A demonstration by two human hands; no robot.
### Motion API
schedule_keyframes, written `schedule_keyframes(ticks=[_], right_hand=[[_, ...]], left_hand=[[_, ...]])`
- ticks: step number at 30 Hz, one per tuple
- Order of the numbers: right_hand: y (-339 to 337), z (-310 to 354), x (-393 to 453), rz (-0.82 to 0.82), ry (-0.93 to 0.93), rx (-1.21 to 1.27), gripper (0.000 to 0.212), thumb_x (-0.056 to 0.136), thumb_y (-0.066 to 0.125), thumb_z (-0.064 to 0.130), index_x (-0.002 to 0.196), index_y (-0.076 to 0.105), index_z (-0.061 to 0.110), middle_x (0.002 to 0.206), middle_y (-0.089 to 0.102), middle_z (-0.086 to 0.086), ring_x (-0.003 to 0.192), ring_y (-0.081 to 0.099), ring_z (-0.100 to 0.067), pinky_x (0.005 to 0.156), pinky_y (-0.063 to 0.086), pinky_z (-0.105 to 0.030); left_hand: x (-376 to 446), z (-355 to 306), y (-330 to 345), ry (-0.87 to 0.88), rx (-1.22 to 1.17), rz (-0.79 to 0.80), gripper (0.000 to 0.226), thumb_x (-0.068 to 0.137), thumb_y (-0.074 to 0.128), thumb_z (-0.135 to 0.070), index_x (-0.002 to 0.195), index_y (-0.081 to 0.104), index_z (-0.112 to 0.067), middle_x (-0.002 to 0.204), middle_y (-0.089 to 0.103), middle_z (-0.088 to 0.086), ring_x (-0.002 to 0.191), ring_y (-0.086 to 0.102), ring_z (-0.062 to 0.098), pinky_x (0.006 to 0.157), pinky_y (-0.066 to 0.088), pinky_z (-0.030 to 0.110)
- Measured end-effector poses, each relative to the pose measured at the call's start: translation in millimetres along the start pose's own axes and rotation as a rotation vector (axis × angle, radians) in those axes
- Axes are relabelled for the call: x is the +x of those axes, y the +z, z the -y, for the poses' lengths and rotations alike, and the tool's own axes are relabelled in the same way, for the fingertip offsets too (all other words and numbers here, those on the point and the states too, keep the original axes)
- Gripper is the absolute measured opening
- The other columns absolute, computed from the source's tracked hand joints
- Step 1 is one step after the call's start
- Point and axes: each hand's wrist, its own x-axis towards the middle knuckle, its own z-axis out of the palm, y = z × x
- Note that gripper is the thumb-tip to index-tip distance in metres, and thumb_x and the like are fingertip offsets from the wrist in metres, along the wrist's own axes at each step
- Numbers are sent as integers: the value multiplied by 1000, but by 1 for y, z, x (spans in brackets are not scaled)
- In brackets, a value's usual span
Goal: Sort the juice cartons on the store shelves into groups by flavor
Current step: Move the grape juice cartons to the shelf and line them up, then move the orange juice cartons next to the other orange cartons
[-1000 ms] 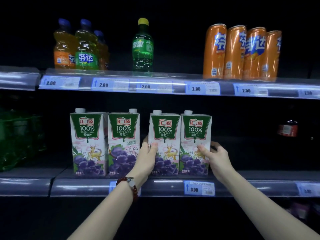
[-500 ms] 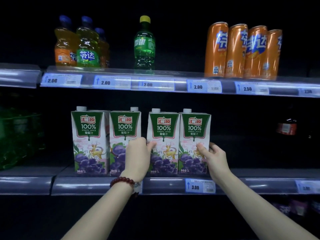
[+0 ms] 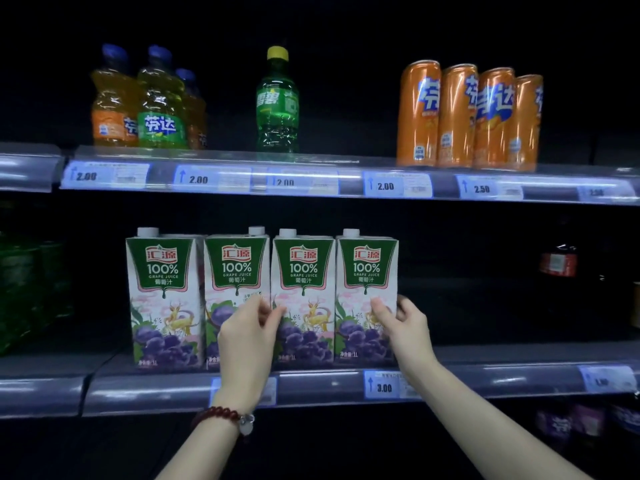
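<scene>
Four grape juice cartons stand side by side on the middle shelf [image 3: 322, 384]: the first carton [image 3: 162, 299], second [image 3: 235, 271], third [image 3: 304, 306] and fourth [image 3: 363, 271], all with green tops and purple grapes. My left hand [image 3: 247, 336] is in front of the seam between the second and third cartons. Its fingers are loosely curled, its thumb touches the third carton, and it grips nothing. My right hand [image 3: 403, 322] holds the fourth carton, thumb on the front and fingers round its right side.
The upper shelf [image 3: 311, 183] carries orange and green soda bottles [image 3: 152, 109], one green bottle [image 3: 277, 105] and several orange cans [image 3: 467, 119]. Green bottles [image 3: 20, 289] stand at the far left, and a dark bottle [image 3: 558, 261] at the right. Price tags line the shelf rails.
The third and fourth cartons slid left and closed the gap to the second carton. My left hand came out of that gap to the cartons' front.
</scene>
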Motion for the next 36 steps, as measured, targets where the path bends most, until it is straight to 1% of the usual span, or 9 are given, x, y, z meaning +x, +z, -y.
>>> schedule_keyframes(ticks=[4, 8, 10, 13, 18, 20, 25, 30, 36], right_hand=[[-1, 6, -6, -29, -15, -156, 16, 90, 65, 39, 99, 63, 26, 92, 74, 7, 81, 70, -8, 62, 49, -21], [-3, 13, -14, -85, -26, -241, 18, 84, 75, 32, 97, 67, 24, 83, 71, 12, 68, 65, 2, 45, 42, -6], [-2, 14, -18, -98, -34, -282, 20, 83, 77, 26, 99, 65, 24, 82, 68, 14, 68, 63, 4, 45, 42, -5], [4, 15, -20, -134, -15, -294, 23, 83, 77, 19, 103, 65, 18, 84, 68, 9, 73, 63, 1, 53, 43, -11], [3, 14, -21, -133, -23, -346, 27, 84, 75, 22, 108, 64, 16, 93, 70, 1, 79, 65, -6, 58, 46, -16], [4, 16, -23, -132, -22, -380, 29, 85, 74, 23, 111, 64, 15, 99, 70, -2, 84, 66, -13, 66, 52, -25], [29, 20, -45, -329, -175, -477, 46, 88, 64, 2, 132, 53, 9, 129, 47, -10, 114, 48, -25, 85, 45, -33], [76, 32, -75, -116, -349, -603, 29, 86, 64, 3, 113, 59, 13, 108, 54, -2, 97, 56, -22, 82, 45, -32], [166, 44, -116, 144, -321, -653, 8, 87, 67, 15, 89, 60, 19, 74, 58, 7, 68, 53, -6, 59, 35, -12]], left_hand=[[-4, -2, -1, -25, -22, 55, 15, 84, 72, -20, 80, 59, -14, 70, 57, -9, 67, 59, 6, 61, 48, 16], [-3, -2, -3, -32, -33, 66, 17, 83, 74, -20, 80, 58, -13, 72, 59, -4, 68, 56, 7, 63, 46, 16], [-1, -3, -4, -39, -28, 79, 18, 83, 74, -19, 81, 58, -12, 73, 60, -1, 70, 58, 12, 65, 49, 21], [0, -5, -6, -55, -26, 105, 18, 82, 75, -18, 81, 58, -12, 73, 60, 0, 71, 59, 15, 70, 53, 27], [0, -8, -10, -64, -40, 149, 17, 83, 73, -15, 83, 57, -11, 74, 59, 0, 69, 56, 11, 66, 47, 18], [-1, -7, -14, -72, -62, 181, 15, 84, 72, -10, 85, 57, -10, 75, 58, -1, 68, 54, 7, 65, 45, 14], [-1, 13, -41, -59, -22, 200, 14, 83, 73, -14, 87, 61, -9, 76, 64, 2, 72, 60, 16, 70, 51, 24], [6, 44, -87, -66, 54, 240, 17, 81, 76, -19, 81, 59, -16, 69, 59, -6, 71, 57, 12, 65, 40, 20], [4, 94, -172, -99, 154, 317, 11, 81, 73, -22, 80, 64, -17, 74, 64, -7, 78, 62, 14, 74, 52, 30]])
